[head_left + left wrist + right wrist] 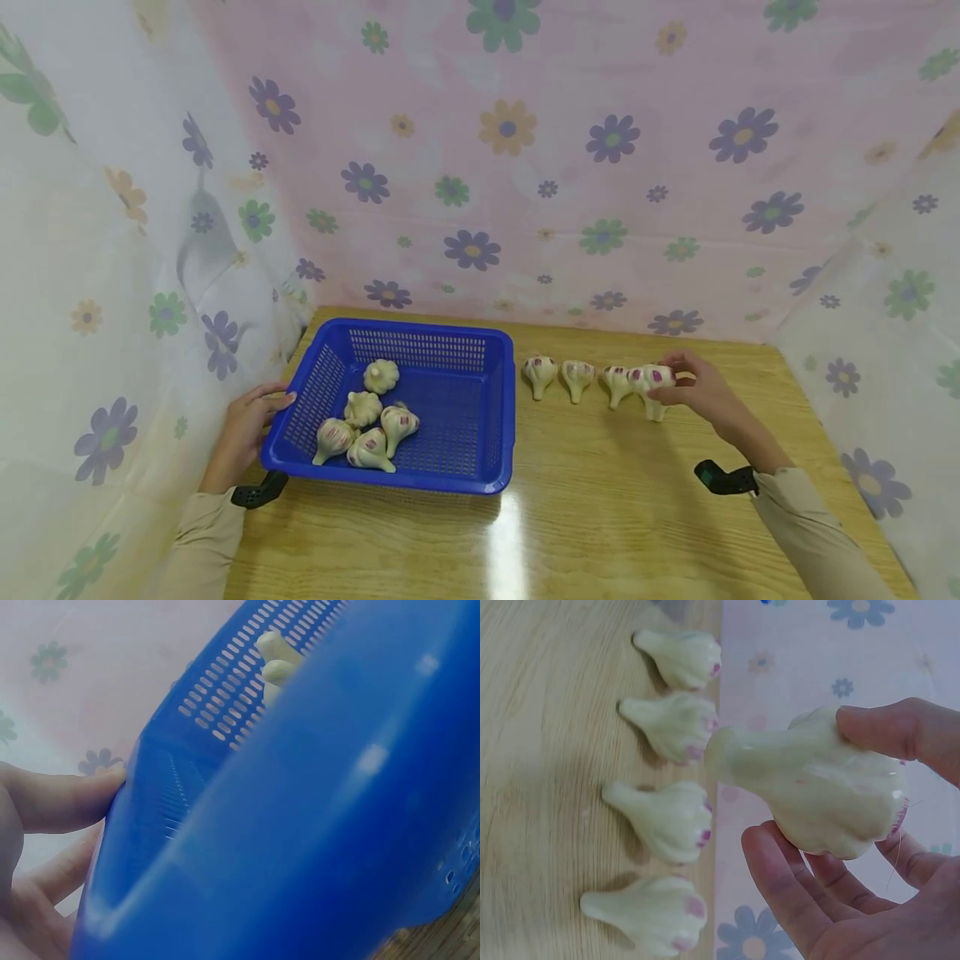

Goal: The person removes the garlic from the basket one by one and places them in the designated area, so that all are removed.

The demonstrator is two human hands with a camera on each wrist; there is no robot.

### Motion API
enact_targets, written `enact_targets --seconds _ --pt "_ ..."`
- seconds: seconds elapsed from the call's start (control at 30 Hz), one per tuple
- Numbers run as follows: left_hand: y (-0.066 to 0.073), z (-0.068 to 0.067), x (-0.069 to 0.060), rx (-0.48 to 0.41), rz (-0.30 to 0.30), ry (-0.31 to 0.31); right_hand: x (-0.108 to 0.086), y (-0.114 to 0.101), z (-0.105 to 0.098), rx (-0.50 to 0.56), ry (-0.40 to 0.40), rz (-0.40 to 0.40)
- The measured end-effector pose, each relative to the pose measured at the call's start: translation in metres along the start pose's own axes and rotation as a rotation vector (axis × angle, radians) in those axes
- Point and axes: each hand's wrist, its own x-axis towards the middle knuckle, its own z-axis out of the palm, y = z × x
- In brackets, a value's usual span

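Note:
My right hand pinches a garlic bulb between thumb and fingers above the table's right part. In the right wrist view, the hand holds that bulb with its stem toward a row of several bulbs lying on the wood, one of them at the row's near end. My left hand grips the left rim of a blue basket; in the left wrist view, the thumb of the hand lies on the rim of the basket. Several bulbs, one a paler one, lie in its left part.
The wooden table spreads in front of and to the right of the basket. A flowered cloth hangs behind the table and along both sides. Two bulbs, at the row's left end and beside it, lie close to the basket's right side.

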Motion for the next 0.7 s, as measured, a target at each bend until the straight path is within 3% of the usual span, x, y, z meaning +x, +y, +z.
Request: enact_targets --seconds 0.7 --pt "0.001 0.000 0.000 0.038 0.001 0.002 -0.004 0.033 -0.037 -0.077 0.082 0.057"
